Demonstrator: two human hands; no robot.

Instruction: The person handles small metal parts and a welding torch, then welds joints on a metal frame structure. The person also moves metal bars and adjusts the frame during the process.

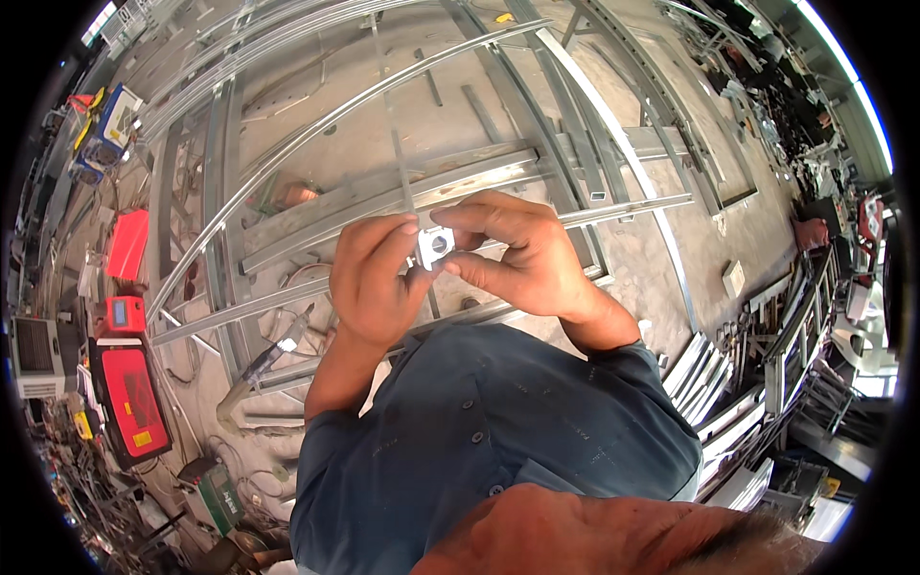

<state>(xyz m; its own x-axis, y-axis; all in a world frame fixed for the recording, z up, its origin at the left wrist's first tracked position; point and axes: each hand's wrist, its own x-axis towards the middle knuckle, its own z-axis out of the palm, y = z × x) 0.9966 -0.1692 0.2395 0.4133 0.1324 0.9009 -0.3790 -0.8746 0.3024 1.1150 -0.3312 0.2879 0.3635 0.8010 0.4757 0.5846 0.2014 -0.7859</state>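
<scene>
Between my two hands, in front of my chest, is a small whitish block-like piece with a round dark hole in its face. My left hand pinches its left side, thumb and fingertips closed together. From the other side my right hand grips it, the thumb at the lower edge and the forefinger curled over the top. The fingers cover part of the piece, and its exact kind is not clear. Below and beyond the hands lie the metal tubes of a large frame.
Long thin metal strips cross the frame. To the left are a welding torch with its cable, a red-and-black machine, a red box with a display and a blue-and-yellow machine. Stacked metal profiles lie right.
</scene>
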